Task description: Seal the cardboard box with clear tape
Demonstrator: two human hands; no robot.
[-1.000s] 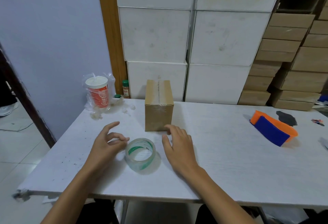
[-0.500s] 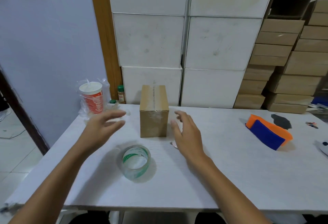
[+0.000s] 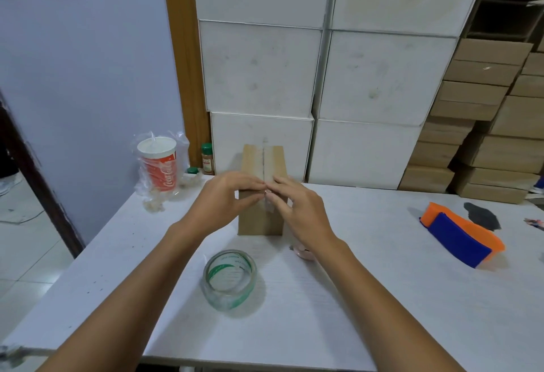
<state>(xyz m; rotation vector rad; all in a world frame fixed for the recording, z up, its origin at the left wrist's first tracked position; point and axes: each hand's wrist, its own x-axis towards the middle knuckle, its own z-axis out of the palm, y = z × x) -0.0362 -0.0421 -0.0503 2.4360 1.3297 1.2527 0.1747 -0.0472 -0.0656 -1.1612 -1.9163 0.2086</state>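
Observation:
A small brown cardboard box (image 3: 263, 162) stands on the white table (image 3: 382, 289), with a strip of clear tape along its top seam and down its near face. My left hand (image 3: 223, 199) and my right hand (image 3: 298, 208) are both on the box's near top edge. Their fingertips meet at the taped seam: the left thumb is on the front face and the right fingers lie over the tape. A roll of clear tape (image 3: 230, 279) with green print lies flat on the table in front of the box, between my forearms, untouched.
A red paper cup (image 3: 159, 165) in a plastic bag and a small spice bottle (image 3: 207, 158) stand at the back left. An orange and blue object (image 3: 459, 239) lies at the right. A small pink thing (image 3: 303, 253) shows under my right wrist. White boxes (image 3: 262, 68) and brown cartons (image 3: 485, 124) are stacked behind.
Both hands rose from beside the tape roll, passed either side of the box, and now rest together on its near top edge. The roll stayed on the table.

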